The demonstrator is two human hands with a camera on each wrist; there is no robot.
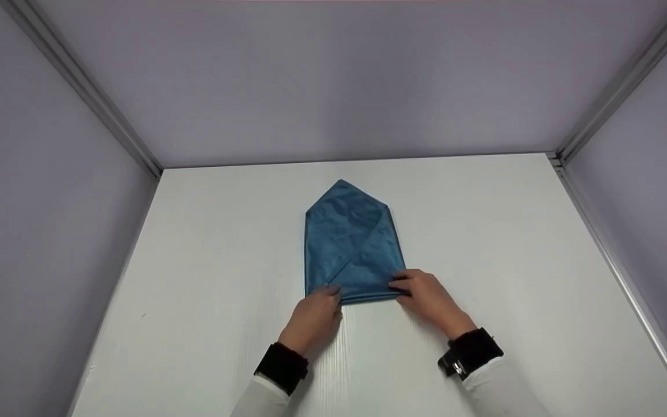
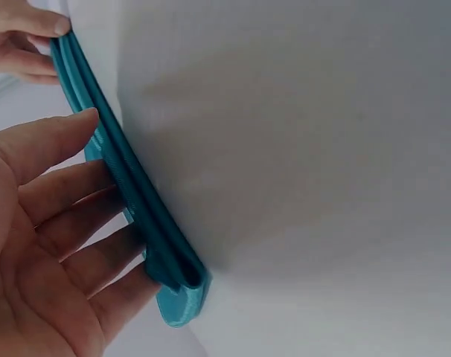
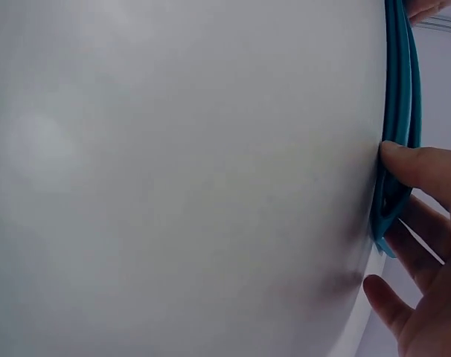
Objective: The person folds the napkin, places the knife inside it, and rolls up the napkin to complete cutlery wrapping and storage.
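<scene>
Both forearms run off the bottom edge in the head view, only white sleeves and black wrist straps showing. The wrist views press so close that the blue cloth [image 1: 350,243] reads as a stack of edges. It lies folded on the white bench [image 1: 194,278], its point facing the pale back wall [image 1: 333,81], grey panels either side. Left hand [image 1: 314,317] rests relaxed, straight fingers [image 2: 69,190] on the near left corner. Right hand [image 1: 426,296] pinches the near right corner, thumb on the fold.
</scene>
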